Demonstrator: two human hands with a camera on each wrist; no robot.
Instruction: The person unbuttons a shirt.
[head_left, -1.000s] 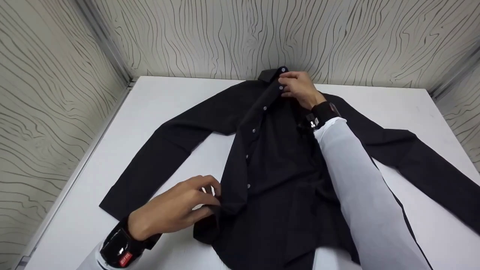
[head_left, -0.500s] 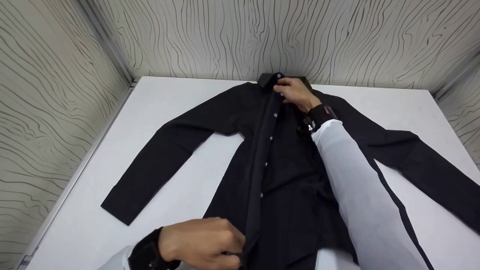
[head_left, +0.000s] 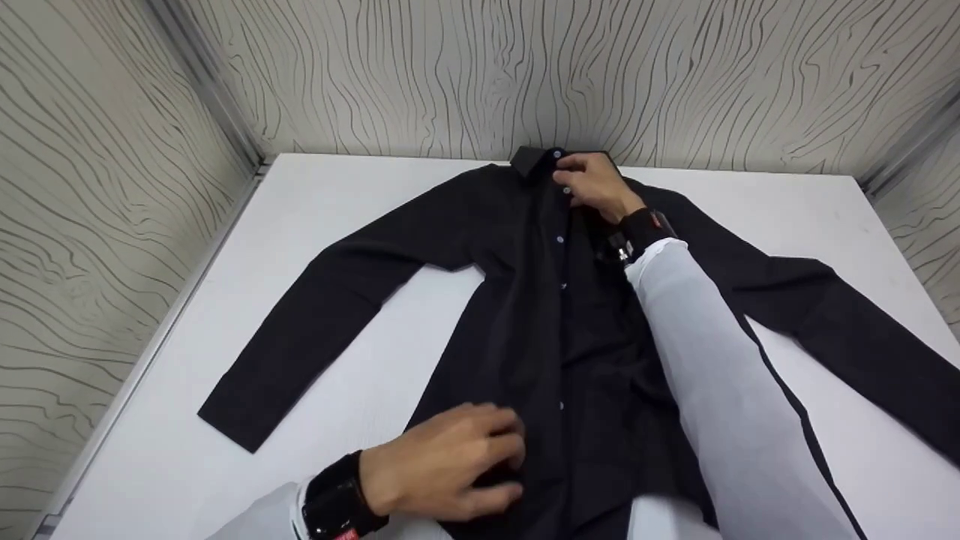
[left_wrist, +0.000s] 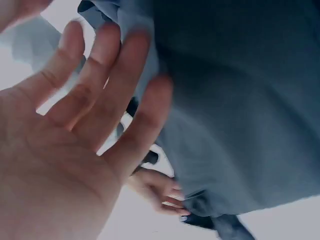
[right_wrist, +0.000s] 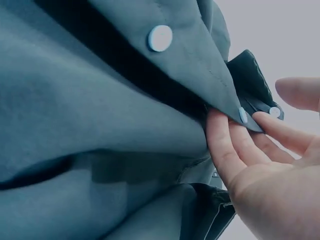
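Note:
A black button-up shirt (head_left: 517, 315) lies front up on a white table, collar (head_left: 531, 160) at the back and both sleeves spread. My right hand (head_left: 598, 184) holds the button edge just below the collar. In the right wrist view, several fingers (right_wrist: 225, 145) go behind that edge, the forefinger lies near a white button (right_wrist: 243, 115), and the thumb stands apart. Over the shirt's lower left front is my left hand (head_left: 450, 461), blurred, fingers spread and loosely bent, holding nothing. Whether its fingertips touch the cloth I cannot tell.
The white table (head_left: 367, 360) ends against a wood-grain patterned wall (head_left: 420, 82) behind the collar. A similar panel (head_left: 67, 225) stands along the left side. The left sleeve (head_left: 300, 330) reaches toward the front left, the right sleeve (head_left: 847, 330) toward the right edge.
My left hand drew the front edge down and to the right, then let go and moved slightly up. The button edge now lies straighter, further right. My right hand stays near the collar.

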